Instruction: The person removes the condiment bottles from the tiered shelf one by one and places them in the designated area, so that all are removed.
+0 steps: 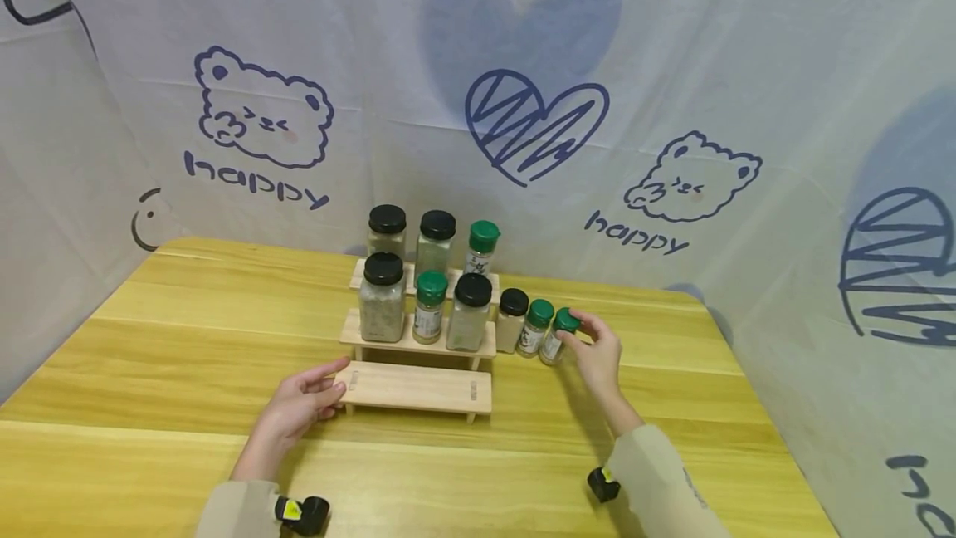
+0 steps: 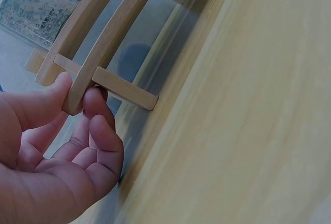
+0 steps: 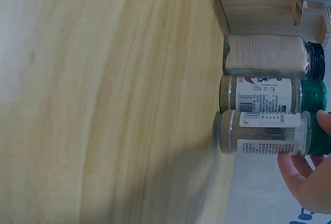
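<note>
Left hand [image 1: 295, 407]: pinching the spice rack [image 1: 418, 387]
Right hand [image 1: 600, 357]: we grip the outermost green-capped shaker [image 1: 553, 345], rack's right
Risk: crooked lift — could topple neighbouring shaker [image 1: 533, 339]

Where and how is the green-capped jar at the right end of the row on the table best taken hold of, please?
Probably by its green cap and upper body, coming from the right, where the right grip pinches it now. The jar appears upright and round, so it can be pinched across; its right side is free, while another green-capped jar stands close on its left.
</note>
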Tool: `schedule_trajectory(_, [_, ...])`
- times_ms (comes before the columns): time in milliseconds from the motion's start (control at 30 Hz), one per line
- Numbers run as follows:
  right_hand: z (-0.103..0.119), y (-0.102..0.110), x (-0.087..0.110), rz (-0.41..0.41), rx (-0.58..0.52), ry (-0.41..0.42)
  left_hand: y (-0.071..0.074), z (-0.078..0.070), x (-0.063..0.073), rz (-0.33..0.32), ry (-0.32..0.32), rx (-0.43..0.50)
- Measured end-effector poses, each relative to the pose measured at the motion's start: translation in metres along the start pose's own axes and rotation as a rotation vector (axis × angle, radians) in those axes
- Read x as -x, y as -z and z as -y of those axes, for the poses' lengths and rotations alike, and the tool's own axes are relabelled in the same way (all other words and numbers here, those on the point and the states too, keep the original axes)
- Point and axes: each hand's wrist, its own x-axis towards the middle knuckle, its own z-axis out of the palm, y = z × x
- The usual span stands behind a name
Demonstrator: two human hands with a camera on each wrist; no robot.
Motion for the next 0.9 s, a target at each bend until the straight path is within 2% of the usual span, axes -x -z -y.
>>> schedule_trajectory(300, [-0.0028, -0.0014, -0.005, -0.007, 0.031, -0.007, -0.0006, 0.0009, -0.0005, -0.003, 0.008, 0.004])
schedule_trajectory(900, [-0.0063, -0.0021, -0.0051, 0.016, -0.042, 0.011, 0.0009, 0.0034, -0.0019, 0.005, -0.004, 0.015])
